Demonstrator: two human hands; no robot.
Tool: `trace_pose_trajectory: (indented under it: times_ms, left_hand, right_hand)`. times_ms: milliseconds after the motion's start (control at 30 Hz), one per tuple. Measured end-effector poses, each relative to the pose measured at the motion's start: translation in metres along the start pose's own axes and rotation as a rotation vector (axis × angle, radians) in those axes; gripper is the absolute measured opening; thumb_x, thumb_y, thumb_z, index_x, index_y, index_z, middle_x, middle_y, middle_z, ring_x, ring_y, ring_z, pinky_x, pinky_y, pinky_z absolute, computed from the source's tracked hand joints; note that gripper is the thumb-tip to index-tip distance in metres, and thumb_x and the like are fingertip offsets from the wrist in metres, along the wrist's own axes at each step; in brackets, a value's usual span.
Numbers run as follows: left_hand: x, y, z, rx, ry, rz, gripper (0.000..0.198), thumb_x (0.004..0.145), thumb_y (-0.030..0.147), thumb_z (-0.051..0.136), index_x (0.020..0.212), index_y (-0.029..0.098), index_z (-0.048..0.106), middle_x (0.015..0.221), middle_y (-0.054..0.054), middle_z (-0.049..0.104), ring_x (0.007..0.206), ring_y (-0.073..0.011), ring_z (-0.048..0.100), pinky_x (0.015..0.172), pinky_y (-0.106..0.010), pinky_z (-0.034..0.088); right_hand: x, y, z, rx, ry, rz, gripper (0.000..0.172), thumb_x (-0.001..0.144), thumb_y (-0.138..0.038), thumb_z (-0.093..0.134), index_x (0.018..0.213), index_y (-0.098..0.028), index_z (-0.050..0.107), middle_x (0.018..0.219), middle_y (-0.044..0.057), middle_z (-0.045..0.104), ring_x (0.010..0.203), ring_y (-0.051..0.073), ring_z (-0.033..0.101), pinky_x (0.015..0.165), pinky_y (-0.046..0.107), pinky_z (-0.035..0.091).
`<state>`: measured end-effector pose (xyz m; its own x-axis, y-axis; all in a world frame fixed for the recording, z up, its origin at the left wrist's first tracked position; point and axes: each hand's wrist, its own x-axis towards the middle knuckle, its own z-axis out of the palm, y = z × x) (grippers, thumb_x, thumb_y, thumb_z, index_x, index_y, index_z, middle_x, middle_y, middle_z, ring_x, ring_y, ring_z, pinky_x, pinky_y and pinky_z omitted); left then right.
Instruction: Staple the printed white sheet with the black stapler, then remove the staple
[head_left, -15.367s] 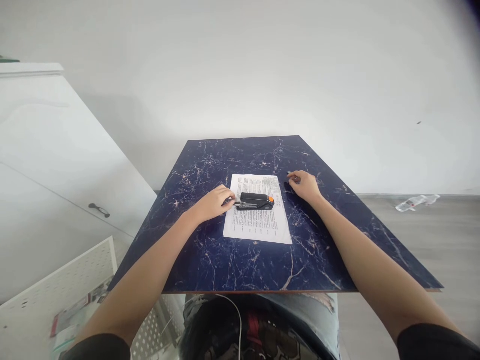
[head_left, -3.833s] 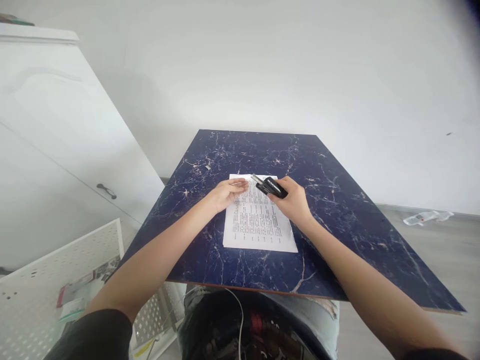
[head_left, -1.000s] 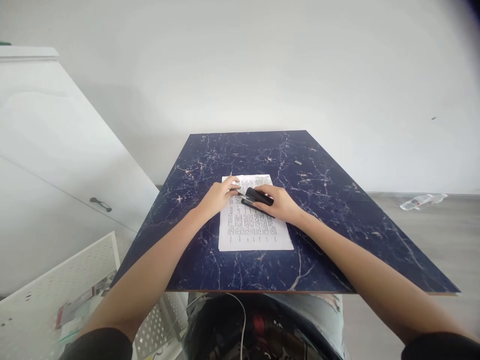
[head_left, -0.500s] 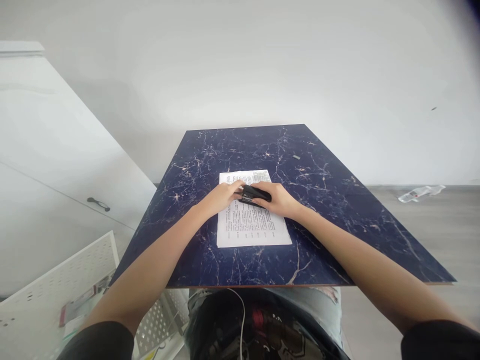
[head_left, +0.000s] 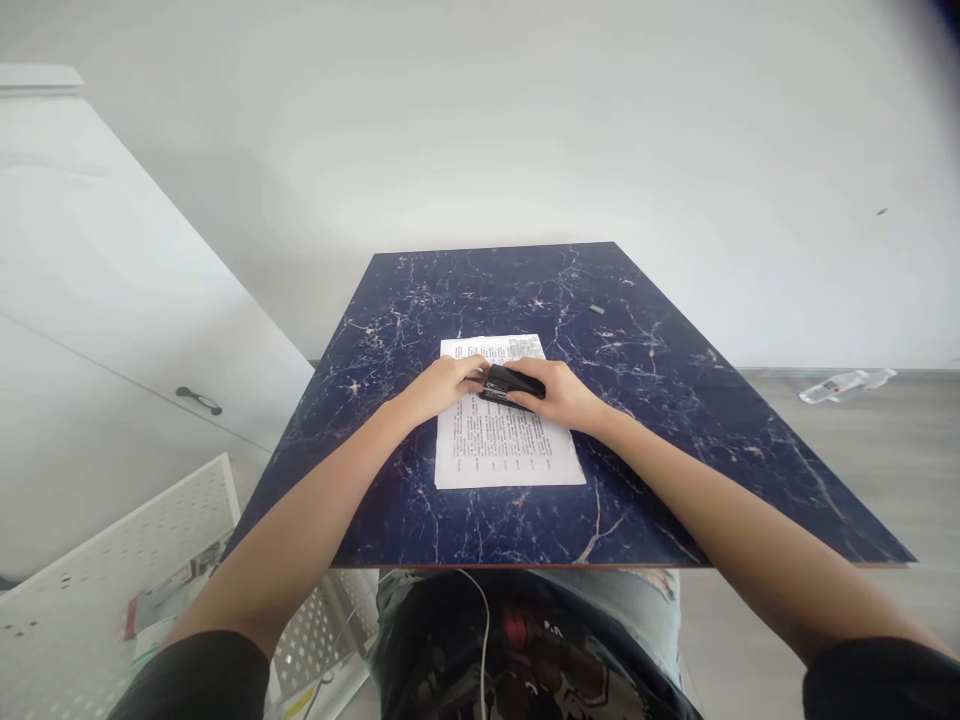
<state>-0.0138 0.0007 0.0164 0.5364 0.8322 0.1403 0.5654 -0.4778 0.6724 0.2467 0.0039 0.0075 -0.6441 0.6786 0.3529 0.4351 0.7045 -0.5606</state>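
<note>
A black stapler [head_left: 516, 384] lies over a sheaf of printed paper [head_left: 510, 465] on the dark blue marbled table. My right hand [head_left: 561, 393] is wrapped round its right end, thumb on the near side and fingers on the far side. At the stapler's left end, my left hand [head_left: 456, 382] has its thumb and fingers closed against the tip. Exactly what the left fingertips pinch there is too small to make out. The paper's upper part is partly covered by both hands.
The table [head_left: 420, 290] has a small grey strip [head_left: 596, 309] on it, beyond the paper to the right. A white cabinet [head_left: 112, 250] and a white perforated basket [head_left: 67, 600] stand at the left. Clear plastic packaging [head_left: 844, 385] lies on the floor at right.
My left fingers have drawn in against the stapler's left end, where a thin dark piece showed between them before. The stapler's left end looks more closed. The view has shifted slightly.
</note>
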Motion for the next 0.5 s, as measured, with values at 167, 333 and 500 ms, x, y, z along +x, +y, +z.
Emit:
trace_pose_trajectory:
  times_ms: [167, 333, 500]
  left_hand:
    - [-0.0004, -0.0004, -0.0018, 0.040, 0.031, 0.013, 0.021, 0.098, 0.018, 0.060, 0.117, 0.022, 0.067, 0.114, -0.009, 0.078, 0.106, -0.0235, 0.075, 0.094, -0.039, 0.057]
    - [-0.0002, -0.0011, -0.0064, 0.099, -0.003, 0.012, 0.021, 0.097, 0.019, 0.061, 0.117, 0.022, 0.067, 0.115, -0.010, 0.077, 0.106, -0.0244, 0.075, 0.095, -0.040, 0.056]
    - [0.0003, -0.0001, -0.0078, 0.085, -0.038, 0.005, 0.020, 0.097, 0.018, 0.059, 0.116, 0.022, 0.067, 0.115, -0.009, 0.077, 0.107, -0.0237, 0.074, 0.096, -0.040, 0.055]
  right_hand:
    - [-0.0002, -0.0025, -0.0013, -0.007, -0.013, 0.005, 0.036, 0.096, -0.034, 0.064, 0.131, -0.024, 0.066, 0.115, 0.008, 0.075, 0.097, 0.024, 0.069, 0.084, 0.039, 0.052]
    - [0.0002, -0.0024, -0.0015, -0.003, -0.013, 0.004, 0.036, 0.096, -0.034, 0.064, 0.131, -0.024, 0.066, 0.115, 0.008, 0.075, 0.097, 0.024, 0.069, 0.083, 0.040, 0.052]
    - [0.0009, -0.0019, -0.0010, 0.004, -0.007, 0.003, 0.035, 0.096, -0.034, 0.065, 0.129, -0.023, 0.067, 0.112, 0.008, 0.075, 0.095, 0.024, 0.068, 0.083, 0.039, 0.052]
